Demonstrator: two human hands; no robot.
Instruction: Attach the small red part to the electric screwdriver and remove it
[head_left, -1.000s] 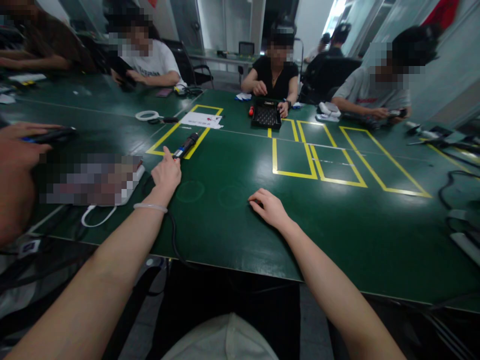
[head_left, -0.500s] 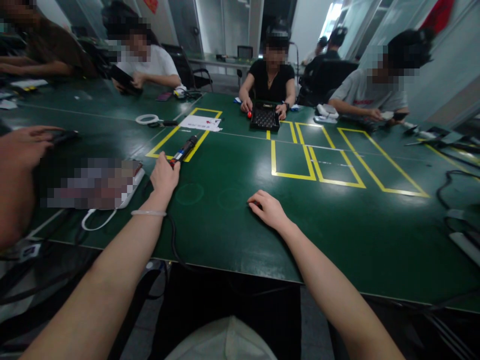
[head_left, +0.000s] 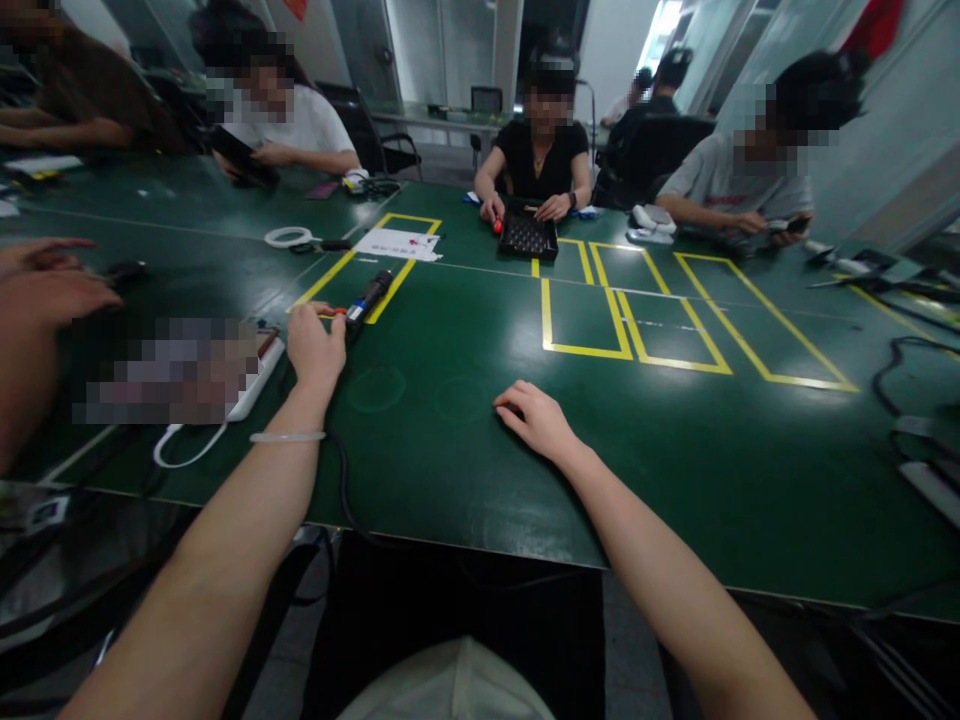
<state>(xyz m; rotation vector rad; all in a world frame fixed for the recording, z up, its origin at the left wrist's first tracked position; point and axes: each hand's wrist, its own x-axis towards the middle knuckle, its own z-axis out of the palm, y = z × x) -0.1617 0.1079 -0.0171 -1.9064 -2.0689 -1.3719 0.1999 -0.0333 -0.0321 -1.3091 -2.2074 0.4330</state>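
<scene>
My left hand (head_left: 316, 345) is at the near end of a black cylinder (head_left: 370, 296) that looks like a flashlight and lies on the green table. A small orange-red piece (head_left: 340, 312) shows between its thumb and forefinger; whether it is joined to the cylinder I cannot tell. The cylinder has a blue and white patch and lies along a yellow tape line. My right hand (head_left: 536, 415) rests on the table with its fingers curled in, and no object shows in it. Faint round marks (head_left: 461, 398) lie on the tabletop between my hands.
Yellow tape rectangles (head_left: 589, 352) mark the table. A white paper (head_left: 397, 244) and a white ring-shaped tool (head_left: 289, 238) lie beyond my left hand. A white device with a cable (head_left: 259, 385) sits at left, near another person's hand (head_left: 60, 290). Opposite, a person handles a black tray (head_left: 529, 240).
My left hand has drawn back slightly to the left from the black cylinder, which stays in place. My right hand has not moved. The person opposite has moved one hand over the black tray.
</scene>
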